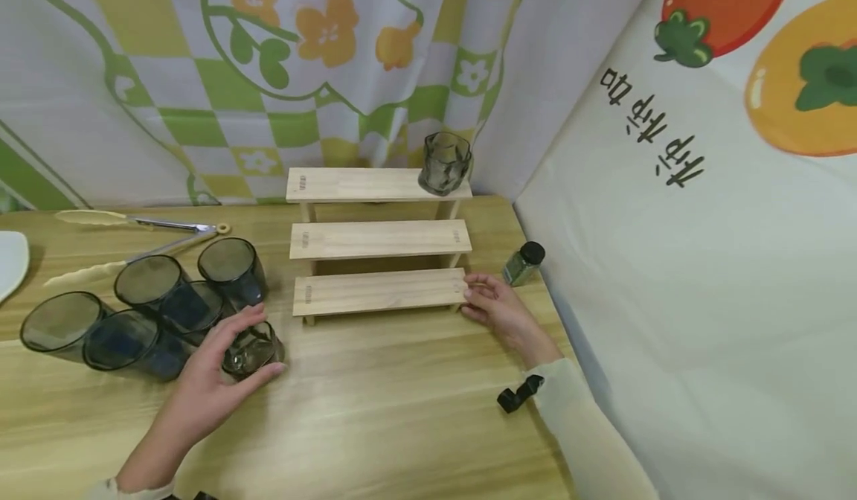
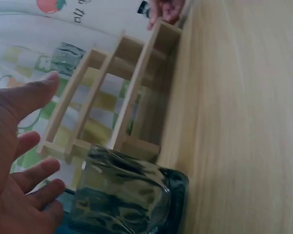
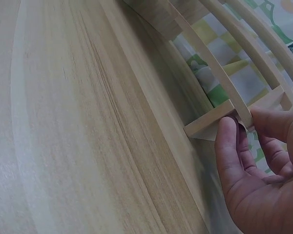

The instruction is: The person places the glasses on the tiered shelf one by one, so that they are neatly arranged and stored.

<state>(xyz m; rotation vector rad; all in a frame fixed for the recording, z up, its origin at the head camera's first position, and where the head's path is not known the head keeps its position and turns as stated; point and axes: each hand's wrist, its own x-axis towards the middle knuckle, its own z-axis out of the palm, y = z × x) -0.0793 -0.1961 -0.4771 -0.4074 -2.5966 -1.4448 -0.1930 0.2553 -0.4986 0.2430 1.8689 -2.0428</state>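
Observation:
A three-tier wooden shelf [image 1: 382,293] stands on the table by the curtain. On its top step, at the right end, sits a wavy smoky glass [image 1: 445,164]. My right hand [image 1: 504,311] pinches the right end of the lowest step; in the right wrist view its thumb and fingers [image 3: 227,146] close on the board's corner. My left hand [image 1: 210,385] reaches around another short wavy glass [image 1: 254,351] on the table, thumb and fingers spread wide. The left wrist view has that glass [image 2: 124,195] apart from the open palm.
Several tall dark tumblers [image 1: 230,269] crowd the left side, right beside my left hand. Behind them lie tongs [image 1: 177,241] with cream tips. A white plate [image 1: 10,262] shows at the left edge. A small black-capped jar [image 1: 524,263] stands right of the shelf, near the wall sheet.

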